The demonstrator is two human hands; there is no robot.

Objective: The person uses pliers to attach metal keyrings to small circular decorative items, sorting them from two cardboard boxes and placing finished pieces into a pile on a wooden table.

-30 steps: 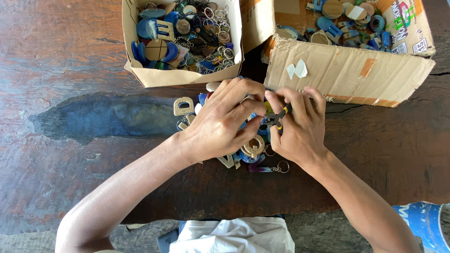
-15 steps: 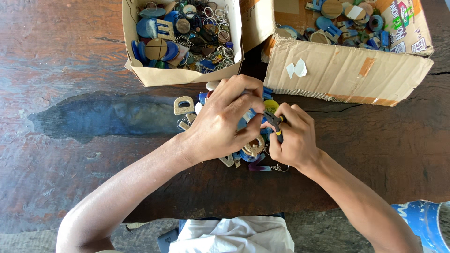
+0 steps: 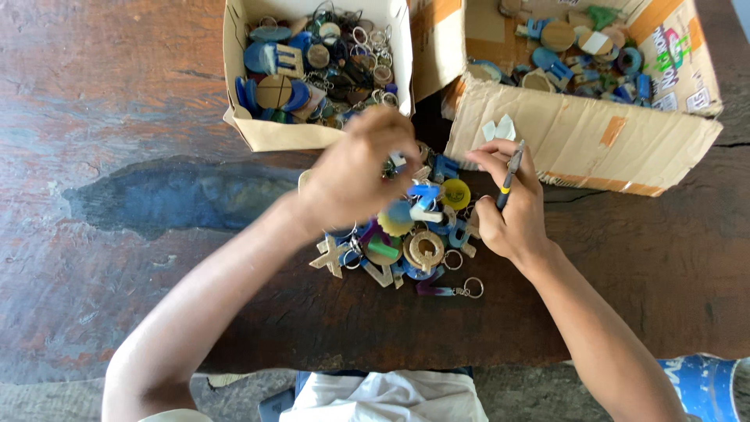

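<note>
Overhead view of a worn, dark wooden table point(image 3: 117, 258) with blue and reddish stains. At upper left, an open cardboard box point(image 3: 273, 134) packed with keychains, discs and metal rings. Just below it, left hand point(image 3: 355, 176), blurred, fingers curled over the top of a pile of keychains point(image 3: 406, 242); whether pinching one or merely touching, cannot tell. Pile heaped at table centre between both hands: wooden letters, a gold disc, a yellow disc, blue pieces, loose rings. To the right, right hand point(image 3: 512, 211) beside the pile, fingers wrapped around a slim dark tool point(image 3: 509, 176) held upright, thumb and forefinger pinching near its top. Behind, at upper right, a larger torn cardboard box point(image 3: 578, 144) patched with tape, holding more blue and wooden pieces. At lower right corner, part of a blue container point(image 3: 703, 387).
</note>
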